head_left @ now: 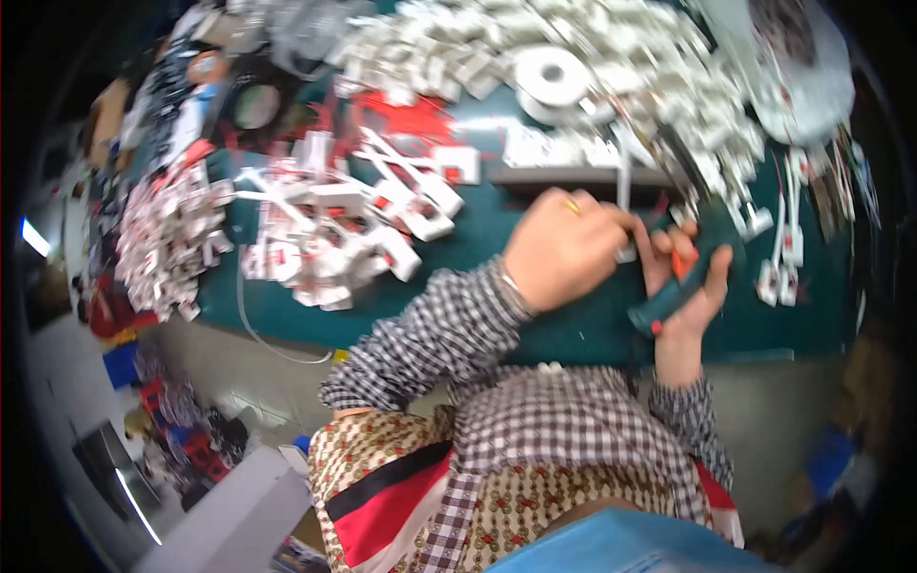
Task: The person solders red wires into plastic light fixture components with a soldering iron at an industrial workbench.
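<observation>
My left hand point(571, 246) is closed, its fingertips pinched together at a thin white strip-shaped piece point(625, 177) that sticks up past them. My right hand point(690, 286) is wrapped round a dark green hand tool point(669, 304) with an orange trigger point(682, 265). Motion blurs the front of the tool, so its exact kind is unclear. Just beyond the left hand lies a long dark bar point(583, 181). White plastic parts stand in a row behind the bar. Both hands are close together above the green table point(458, 296).
A white spool point(552, 76) stands before a large heap of white plastic parts point(439, 43). White pieces with red marks point(334, 224) are piled at left, near red wires point(406, 119). Farther left is another pile point(167, 234). A clear plastic bag point(788, 81) sits at far right.
</observation>
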Demonstrator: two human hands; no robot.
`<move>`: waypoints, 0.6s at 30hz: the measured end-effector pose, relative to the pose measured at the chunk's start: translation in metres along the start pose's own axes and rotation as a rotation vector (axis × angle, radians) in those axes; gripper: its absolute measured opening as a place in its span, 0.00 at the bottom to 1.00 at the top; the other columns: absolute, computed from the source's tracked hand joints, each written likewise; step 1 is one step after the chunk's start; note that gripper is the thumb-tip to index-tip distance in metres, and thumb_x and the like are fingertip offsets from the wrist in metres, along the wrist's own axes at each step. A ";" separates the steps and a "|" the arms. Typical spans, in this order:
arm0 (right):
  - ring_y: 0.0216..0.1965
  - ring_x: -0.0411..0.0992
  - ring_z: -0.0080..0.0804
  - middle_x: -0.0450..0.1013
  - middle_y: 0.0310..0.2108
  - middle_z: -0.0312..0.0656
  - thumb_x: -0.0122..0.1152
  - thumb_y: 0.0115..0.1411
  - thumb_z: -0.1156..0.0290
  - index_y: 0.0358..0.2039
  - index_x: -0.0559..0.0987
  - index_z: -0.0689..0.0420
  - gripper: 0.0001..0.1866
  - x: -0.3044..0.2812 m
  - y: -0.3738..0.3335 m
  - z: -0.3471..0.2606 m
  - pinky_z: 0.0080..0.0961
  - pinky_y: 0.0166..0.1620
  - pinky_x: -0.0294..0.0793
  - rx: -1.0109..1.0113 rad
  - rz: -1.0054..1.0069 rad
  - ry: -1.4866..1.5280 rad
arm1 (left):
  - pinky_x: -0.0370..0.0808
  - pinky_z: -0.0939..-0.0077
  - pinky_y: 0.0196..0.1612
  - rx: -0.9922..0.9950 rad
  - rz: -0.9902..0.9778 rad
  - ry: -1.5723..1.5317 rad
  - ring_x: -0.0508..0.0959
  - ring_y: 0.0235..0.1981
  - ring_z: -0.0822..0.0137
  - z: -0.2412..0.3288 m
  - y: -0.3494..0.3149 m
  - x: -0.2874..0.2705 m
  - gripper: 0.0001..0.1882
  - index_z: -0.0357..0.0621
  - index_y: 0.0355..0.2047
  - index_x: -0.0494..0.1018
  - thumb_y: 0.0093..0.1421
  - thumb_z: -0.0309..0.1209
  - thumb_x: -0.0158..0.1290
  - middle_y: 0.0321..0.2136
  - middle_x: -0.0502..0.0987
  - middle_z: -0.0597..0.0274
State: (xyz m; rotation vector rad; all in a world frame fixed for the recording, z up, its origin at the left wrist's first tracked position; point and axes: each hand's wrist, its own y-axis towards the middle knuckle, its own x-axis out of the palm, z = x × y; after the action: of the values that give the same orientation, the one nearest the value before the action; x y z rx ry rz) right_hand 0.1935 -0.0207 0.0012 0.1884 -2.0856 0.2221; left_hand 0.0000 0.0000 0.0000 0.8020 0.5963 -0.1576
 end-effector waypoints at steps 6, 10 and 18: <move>0.43 0.68 0.33 0.69 0.30 0.34 0.52 0.56 0.45 0.47 0.65 0.61 0.31 -0.010 -0.027 0.001 0.55 0.61 0.50 -0.084 -0.090 -0.013 | 0.66 0.76 0.28 -0.087 -0.136 -0.127 0.73 0.27 0.69 -0.021 -0.019 -0.008 0.06 0.44 0.22 0.69 0.43 0.23 0.55 0.34 0.76 0.71; 0.41 0.68 0.37 0.66 0.32 0.40 0.50 0.57 0.46 0.48 0.62 0.66 0.34 -0.011 -0.064 -0.023 0.44 0.49 0.72 -0.143 -0.001 -0.175 | 0.69 0.75 0.28 -0.120 -0.123 -0.209 0.74 0.27 0.67 -0.021 -0.025 -0.002 0.06 0.43 0.22 0.69 0.43 0.24 0.55 0.34 0.76 0.67; 0.39 0.70 0.39 0.68 0.35 0.44 0.50 0.58 0.50 0.50 0.61 0.72 0.35 -0.004 -0.108 -0.046 0.27 0.35 0.80 -0.064 0.174 -0.478 | 0.75 0.81 0.29 -0.155 -0.216 -0.220 0.77 0.28 0.70 -0.018 -0.022 -0.005 0.07 0.38 0.25 0.71 0.45 0.17 0.55 0.34 0.74 0.61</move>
State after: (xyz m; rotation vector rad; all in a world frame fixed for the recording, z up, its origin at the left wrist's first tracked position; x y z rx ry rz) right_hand 0.2584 -0.1150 0.0289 0.0197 -2.5843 0.2307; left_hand -0.0197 -0.0027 -0.0204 0.5598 0.4788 -0.3879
